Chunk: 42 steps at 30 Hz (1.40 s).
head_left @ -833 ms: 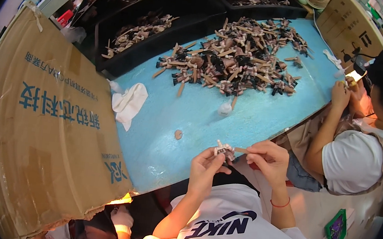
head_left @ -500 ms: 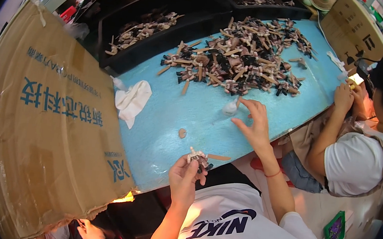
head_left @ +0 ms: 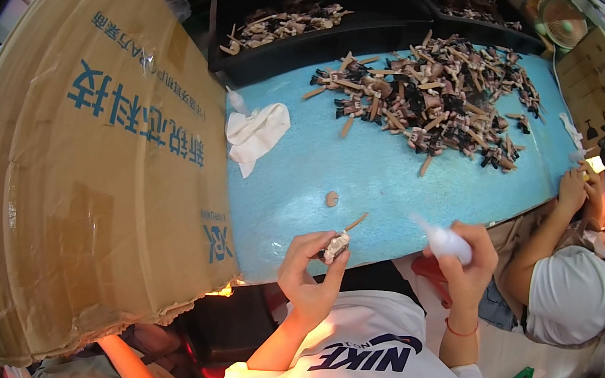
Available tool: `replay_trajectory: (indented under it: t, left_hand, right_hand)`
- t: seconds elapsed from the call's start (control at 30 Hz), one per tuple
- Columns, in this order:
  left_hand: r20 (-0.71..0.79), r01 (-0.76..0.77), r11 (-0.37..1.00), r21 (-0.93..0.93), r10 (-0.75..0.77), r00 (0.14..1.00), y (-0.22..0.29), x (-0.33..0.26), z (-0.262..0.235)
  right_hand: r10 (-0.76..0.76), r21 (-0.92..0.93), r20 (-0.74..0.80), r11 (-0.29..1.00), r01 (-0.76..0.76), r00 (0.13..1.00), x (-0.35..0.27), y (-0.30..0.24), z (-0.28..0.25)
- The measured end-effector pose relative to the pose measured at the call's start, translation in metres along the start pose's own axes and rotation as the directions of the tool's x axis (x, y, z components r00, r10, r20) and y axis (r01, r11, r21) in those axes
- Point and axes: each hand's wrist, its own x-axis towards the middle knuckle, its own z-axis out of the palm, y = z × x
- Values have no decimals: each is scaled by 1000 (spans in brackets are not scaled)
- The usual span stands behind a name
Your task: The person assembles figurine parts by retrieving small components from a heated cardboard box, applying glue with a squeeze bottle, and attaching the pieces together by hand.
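My left hand (head_left: 312, 274) pinches a small figurine (head_left: 337, 246), pale with dark parts, between thumb and fingers near the table's front edge. A flat wooden stick (head_left: 357, 221) shows just beyond it; whether it is joined to the figurine I cannot tell. In my right hand (head_left: 472, 270) is a white squeeze bottle (head_left: 449, 244), its thin nozzle pointing up and left, off the table surface. A small round tan disc (head_left: 331, 199) lies on the blue tabletop (head_left: 289, 206) beyond my left hand. Farther back spreads a heap of similar figurines (head_left: 445, 93) with sticks among them.
A tall cardboard sheet (head_left: 112, 187) walls off the left side. Beside it lie a white cloth (head_left: 257, 136) and a small bottle (head_left: 237, 101). Black bins (head_left: 282, 52) line the back. At the right sits a co-worker in a white shirt (head_left: 563, 288); another person's arm (head_left: 132, 365) shows lower left.
My right hand has closed on the squeeze bottle, lifted it from the table and brought it nearer. My left hand has turned the figurine. The whole view has shifted.
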Motion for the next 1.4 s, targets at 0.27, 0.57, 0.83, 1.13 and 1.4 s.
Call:
replay_trajectory:
  t: [0.27,0.57,0.83,1.13,1.4]
  left_hand:
    - [-27,-225,950,215,236,971,8,7,-5]
    - [-9,-292,924,245,304,953,10,7,-8]
    - [5,-297,929,222,303,953,11,6,-10]
    - [7,-313,914,258,322,947,10,6,-10]
    - [7,-300,921,250,308,951,8,4,-9]
  right_hand:
    - [-450,-62,116,887,458,886,-16,-30,12]
    - [-490,-164,261,827,538,832,-13,-45,17]
    - [-526,-148,272,805,575,806,-11,-47,23]
    - [-533,-191,298,780,596,792,-13,-49,24]
    - [-509,-213,315,785,582,802,-14,-51,24]
